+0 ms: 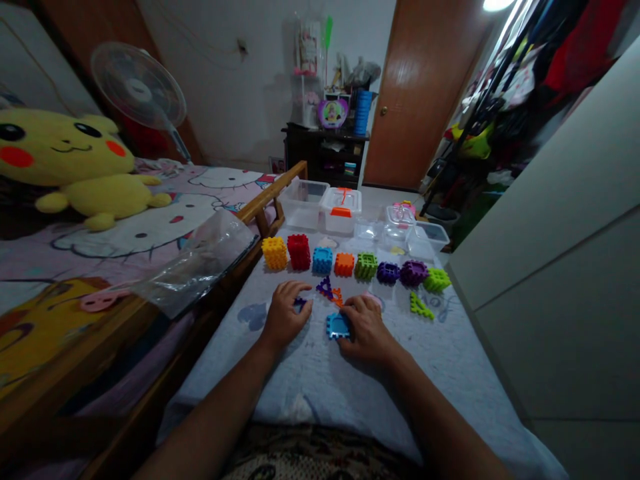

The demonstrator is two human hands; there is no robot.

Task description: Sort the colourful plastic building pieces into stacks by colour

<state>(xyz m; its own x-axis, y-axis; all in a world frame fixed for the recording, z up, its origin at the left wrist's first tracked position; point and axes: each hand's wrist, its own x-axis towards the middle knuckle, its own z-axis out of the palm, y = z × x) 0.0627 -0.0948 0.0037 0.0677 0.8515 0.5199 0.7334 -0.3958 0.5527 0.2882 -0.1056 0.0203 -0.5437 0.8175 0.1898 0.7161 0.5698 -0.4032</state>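
My left hand (286, 313) is curled round a small dark purple building piece (299, 304), most of which the fingers hide. My right hand (369, 328) grips the right side of a light blue square building tile (338, 326), thumb at its lower edge. Just beyond my hands lie a purple triangular piece (325, 288) and an orange triangular piece (337, 297). Across the table stand stacks of toothed tiles: yellow (275, 253), red (299, 252), blue (323, 260), orange (344, 265), green (367, 266) and several more. A lone green triangular piece (421, 306) lies at the right.
Behind the stacks stand a clear open bin (305, 205), a lidded clear box (342, 210) with orange latches and several smaller clear containers (431, 235). A wooden bed rail (273, 190) runs along the left. A white cabinet (550, 267) borders the right side.
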